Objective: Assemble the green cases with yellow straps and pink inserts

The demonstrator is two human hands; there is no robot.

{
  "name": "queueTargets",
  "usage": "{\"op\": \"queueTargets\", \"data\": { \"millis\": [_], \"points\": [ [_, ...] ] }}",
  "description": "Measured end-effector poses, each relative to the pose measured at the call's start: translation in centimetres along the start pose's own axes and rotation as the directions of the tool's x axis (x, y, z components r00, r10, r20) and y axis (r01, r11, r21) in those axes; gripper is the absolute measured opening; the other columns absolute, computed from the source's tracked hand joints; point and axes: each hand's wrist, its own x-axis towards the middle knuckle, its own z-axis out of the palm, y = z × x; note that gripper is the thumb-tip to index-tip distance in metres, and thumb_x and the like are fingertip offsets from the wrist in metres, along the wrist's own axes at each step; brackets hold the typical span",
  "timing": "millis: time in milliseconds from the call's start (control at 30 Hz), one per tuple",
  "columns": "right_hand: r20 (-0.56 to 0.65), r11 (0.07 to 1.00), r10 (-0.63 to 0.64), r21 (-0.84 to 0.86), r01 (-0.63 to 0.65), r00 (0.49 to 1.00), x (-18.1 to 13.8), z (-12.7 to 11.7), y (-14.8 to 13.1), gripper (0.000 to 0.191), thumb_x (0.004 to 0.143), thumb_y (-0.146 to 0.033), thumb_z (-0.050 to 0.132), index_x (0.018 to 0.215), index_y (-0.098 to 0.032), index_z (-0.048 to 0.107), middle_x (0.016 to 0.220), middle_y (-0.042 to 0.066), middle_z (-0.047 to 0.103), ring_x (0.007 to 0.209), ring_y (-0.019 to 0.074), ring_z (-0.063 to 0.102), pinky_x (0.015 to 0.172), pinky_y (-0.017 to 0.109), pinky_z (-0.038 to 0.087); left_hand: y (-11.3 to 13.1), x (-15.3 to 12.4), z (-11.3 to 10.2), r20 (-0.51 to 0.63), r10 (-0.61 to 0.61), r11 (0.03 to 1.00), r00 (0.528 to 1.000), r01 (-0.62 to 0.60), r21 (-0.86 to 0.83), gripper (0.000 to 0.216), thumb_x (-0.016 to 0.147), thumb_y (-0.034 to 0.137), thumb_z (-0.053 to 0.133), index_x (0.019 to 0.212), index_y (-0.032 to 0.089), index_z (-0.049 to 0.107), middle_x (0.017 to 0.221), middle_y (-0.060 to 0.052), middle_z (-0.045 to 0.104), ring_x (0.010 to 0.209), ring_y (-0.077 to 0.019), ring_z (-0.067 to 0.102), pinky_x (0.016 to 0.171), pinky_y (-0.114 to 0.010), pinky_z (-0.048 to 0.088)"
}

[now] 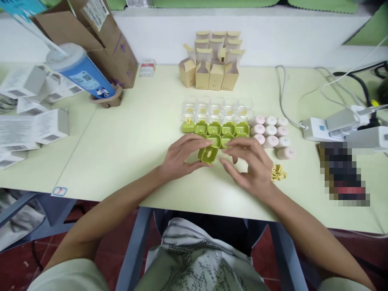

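Observation:
My left hand [184,157] grips a small green plastic case [208,154] between thumb and fingers, its inside facing up toward me. To its right my right hand [250,163] hovers with fingers spread and thumb apart, holding nothing that I can see. Behind the hands stand rows of similar green cases [214,128], with clear lids [216,108] raised at the back. One closed green case [188,127] at the left end carries a yellow loop. Pale pink and white round pieces [270,130] form a block to the right. A little pile of yellow loops [279,173] lies beside my right wrist.
Open beige cardboard boxes [216,74] stand against the wall. At the left are white boxes [33,125], a blue cup [85,72] in a holder and a brown carton [112,44]. On the right lie power strips [339,123], cables and a blurred-out dark object [344,173].

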Motion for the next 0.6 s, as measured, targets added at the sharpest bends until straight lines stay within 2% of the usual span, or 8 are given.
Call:
{"op": "queueTargets", "data": {
  "millis": [33, 100, 133, 200, 233, 300, 467, 600],
  "points": [
    [-0.016, 0.981, 0.162, 0.107, -0.159, 0.987, -0.1, 0.2, -0.1, 0.031, 0.103, -0.02, 0.079, 0.132, -0.027, 0.073, 0.126, 0.01, 0.077, 0.09, 0.0184, 0.075, 0.074, 0.034, 0.067, 0.0, 0.1, -0.1, -0.017, -0.003, 1.0, 1.0, 0.004, 0.023, 0.065, 0.096, 0.052, 0.086, 0.151, 0.027, 0.061, 0.12, -0.009, 0.085, 0.113, -0.0227, 0.08, 0.094, -0.039, 0.07],
    [0.096, 0.839, 0.416, 0.342, -0.422, 0.904, -0.4, 1.0, -0.2, 0.032, 0.103, -0.034, 0.082, 0.132, -0.026, 0.071, 0.125, 0.009, 0.077, 0.091, 0.0179, 0.078, 0.072, 0.031, 0.069, 0.1, 0.2, -0.2, -0.032, 0.001, 0.999, 0.999, 0.001, 0.054, 0.066, 0.096, 0.056, 0.085, 0.152, 0.028, 0.062, 0.12, -0.008, 0.083, 0.112, -0.0214, 0.078, 0.09, -0.036, 0.069],
    [0.191, 0.74, 0.478, 0.439, -0.51, 0.858, -0.5, 1.4, -0.1, 0.035, 0.102, -0.04, 0.083, 0.131, -0.025, 0.07, 0.123, 0.008, 0.078, 0.093, 0.0181, 0.079, 0.073, 0.031, 0.07, 0.1, 0.2, -0.3, -0.026, 0.003, 0.998, 1.0, -0.001, 0.062, 0.065, 0.097, 0.057, 0.083, 0.153, 0.03, 0.062, 0.121, -0.008, 0.081, 0.112, -0.0208, 0.077, 0.088, -0.035, 0.069],
    [0.342, 0.563, 0.508, 0.563, -0.605, 0.791, -0.6, 2.1, 0.2, 0.04, 0.1, -0.047, 0.085, 0.128, -0.023, 0.069, 0.116, 0.007, 0.08, 0.093, 0.0185, 0.081, 0.076, 0.032, 0.071, 0.2, 0.1, -0.2, -0.007, 0.011, 0.997, 1.0, -0.01, 0.072, 0.064, 0.099, 0.059, 0.081, 0.155, 0.032, 0.062, 0.123, -0.008, 0.077, 0.111, -0.0199, 0.076, 0.085, -0.033, 0.069],
    [0.386, 0.5, 0.504, 0.599, -0.625, 0.773, -0.7, 2.3, 0.3, 0.04, 0.1, -0.048, 0.086, 0.125, -0.023, 0.068, 0.112, 0.006, 0.081, 0.091, 0.018, 0.081, 0.077, 0.033, 0.072, 0.2, 0.0, -0.2, 0.003, 0.014, 0.997, 1.0, -0.014, 0.072, 0.065, 0.099, 0.058, 0.08, 0.156, 0.033, 0.061, 0.123, -0.008, 0.076, 0.111, -0.0198, 0.076, 0.085, -0.032, 0.068],
    [0.415, 0.433, 0.505, 0.637, -0.638, 0.757, -0.7, 2.6, 0.6, 0.04, 0.098, -0.049, 0.087, 0.121, -0.022, 0.069, 0.108, 0.005, 0.081, 0.085, 0.0164, 0.08, 0.076, 0.032, 0.071, 0.2, -0.1, -0.1, 0.008, 0.031, 0.998, 0.999, -0.032, 0.06, 0.069, 0.098, 0.056, 0.082, 0.159, 0.032, 0.06, 0.124, -0.009, 0.075, 0.112, -0.0202, 0.074, 0.086, -0.031, 0.068],
    [0.365, 0.394, 0.556, 0.675, -0.623, 0.747, -0.4, 2.7, 0.6, 0.038, 0.089, -0.044, 0.097, 0.106, -0.022, 0.071, 0.098, 0.001, 0.078, 0.086, 0.0126, 0.076, 0.075, 0.023, 0.065, 0.3, -0.1, 0.2, 0.022, 0.106, 0.991, 0.994, -0.107, 0.084, 0.078, 0.096, 0.052, 0.085, 0.164, 0.027, 0.057, 0.123, -0.01, 0.077, 0.109, -0.0202, 0.074, 0.087, -0.03, 0.066],
    [0.362, 0.339, 0.566, 0.716, -0.61, 0.741, -0.4, 2.6, 0.7, 0.04, 0.081, -0.038, 0.103, 0.101, -0.023, 0.071, 0.093, -0.001, 0.074, 0.082, 0.0124, 0.074, 0.071, 0.022, 0.064, 0.4, 0.1, 0.3, 0.03, 0.043, 0.998, 0.999, -0.045, 0.048, 0.076, 0.102, 0.068, 0.072, 0.162, 0.025, 0.055, 0.128, -0.013, 0.076, 0.117, -0.0252, 0.073, 0.098, -0.039, 0.066]
  ]
}}
